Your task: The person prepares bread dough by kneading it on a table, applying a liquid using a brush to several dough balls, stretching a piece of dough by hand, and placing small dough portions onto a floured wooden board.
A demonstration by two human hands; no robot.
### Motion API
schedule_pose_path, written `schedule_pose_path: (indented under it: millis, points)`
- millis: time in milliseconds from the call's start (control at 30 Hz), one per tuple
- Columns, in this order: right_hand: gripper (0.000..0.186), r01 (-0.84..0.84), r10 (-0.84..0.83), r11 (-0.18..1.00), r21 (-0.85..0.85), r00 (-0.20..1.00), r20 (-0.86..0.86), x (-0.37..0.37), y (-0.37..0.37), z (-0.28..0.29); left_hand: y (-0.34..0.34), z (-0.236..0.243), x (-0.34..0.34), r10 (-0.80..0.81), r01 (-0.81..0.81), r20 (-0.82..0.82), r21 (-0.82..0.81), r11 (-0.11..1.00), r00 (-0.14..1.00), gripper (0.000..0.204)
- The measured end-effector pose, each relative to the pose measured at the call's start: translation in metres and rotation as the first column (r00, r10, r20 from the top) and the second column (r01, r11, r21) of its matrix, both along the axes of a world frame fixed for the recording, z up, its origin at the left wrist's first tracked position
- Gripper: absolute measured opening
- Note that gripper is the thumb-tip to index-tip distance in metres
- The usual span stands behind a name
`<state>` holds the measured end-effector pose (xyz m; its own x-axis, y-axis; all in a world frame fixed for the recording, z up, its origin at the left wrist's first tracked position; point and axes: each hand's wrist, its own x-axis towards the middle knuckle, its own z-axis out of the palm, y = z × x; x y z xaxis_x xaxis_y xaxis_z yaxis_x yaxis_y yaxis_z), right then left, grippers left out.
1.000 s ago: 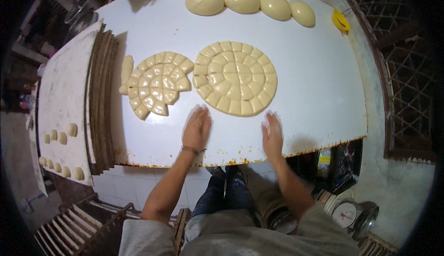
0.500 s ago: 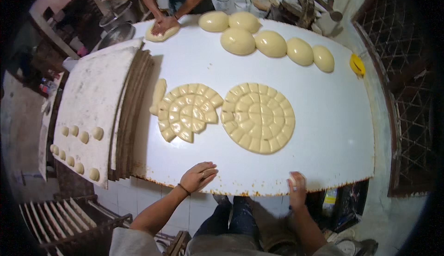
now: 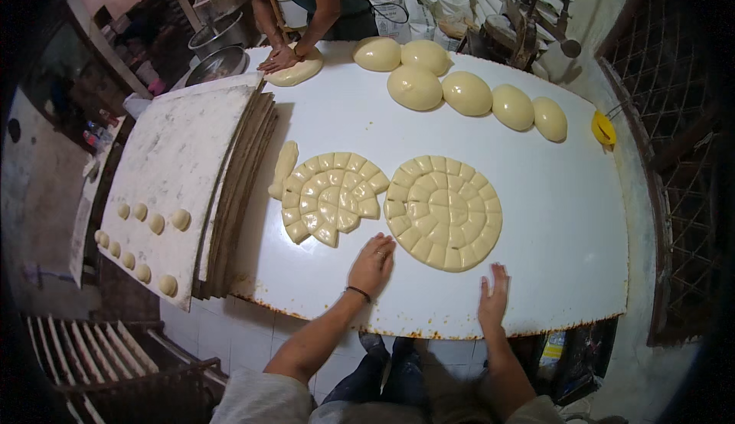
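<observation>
A full round of cut dough (image 3: 443, 213) lies flat on the white table, scored into rings of small pieces. My left hand (image 3: 373, 263) is by its lower left edge, fingers stretched forward and holding nothing. Just below its lower right edge is my right hand (image 3: 494, 297), empty, with the fingers straight and the thumb apart. To the left lies a second cut dough disc (image 3: 332, 198) with a ragged gap at its lower right. A narrow dough strip (image 3: 285, 168) sits along that disc's upper left side.
A stack of floury boards (image 3: 180, 145) at the left carries several small dough balls (image 3: 168, 285). Several large smooth dough mounds (image 3: 415, 88) line the far side. Across the table, a co-worker's hands (image 3: 282, 58) press another dough piece (image 3: 297, 72). A yellow scraper-like thing (image 3: 603, 128) lies at the right edge.
Both my hands have moved forward from the near table edge toward the full dough round, the left one also to the right. The view has shifted slightly.
</observation>
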<state>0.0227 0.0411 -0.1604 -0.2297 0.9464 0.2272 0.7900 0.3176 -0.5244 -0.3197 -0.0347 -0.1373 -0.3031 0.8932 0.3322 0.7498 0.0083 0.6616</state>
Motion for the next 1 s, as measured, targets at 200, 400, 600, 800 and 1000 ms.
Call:
schedule_pose_path:
  millis: [200, 400, 600, 800, 1000]
  points:
    - [0.036, -0.072, 0.065, 0.996, -0.047, 0.986, -0.152, 0.086, -0.037, -0.024, -0.093, -0.022, -0.046, -0.306, 0.306, 0.010, -0.103, 0.947, 0.952, 0.027]
    - [0.040, -0.119, 0.118, 0.990, 0.078, 0.993, 0.024, 0.022, -0.022, -0.012, -0.045, 0.011, 0.007, -0.207, 0.208, -0.019, 0.048, 0.977, 0.978, 0.022]
    - [0.036, -0.018, 0.021, 0.999, 0.045, 0.997, -0.073, 0.056, 0.003, -0.007, -0.039, -0.010, -0.037, -0.216, 0.217, -0.072, 0.010, 0.976, 0.974, 0.022]
    - [0.037, -0.236, 0.229, 0.965, -0.110, 0.971, -0.072, 0.082, -0.048, -0.043, -0.093, -0.033, -0.016, -0.282, 0.282, -0.058, -0.013, 0.959, 0.958, 0.025]
    - [0.035, -0.186, 0.185, 0.982, -0.018, 0.982, -0.035, 0.017, 0.010, 0.006, -0.005, -0.009, -0.003, 0.149, -0.149, -0.005, 0.003, 0.989, 0.989, 0.022]
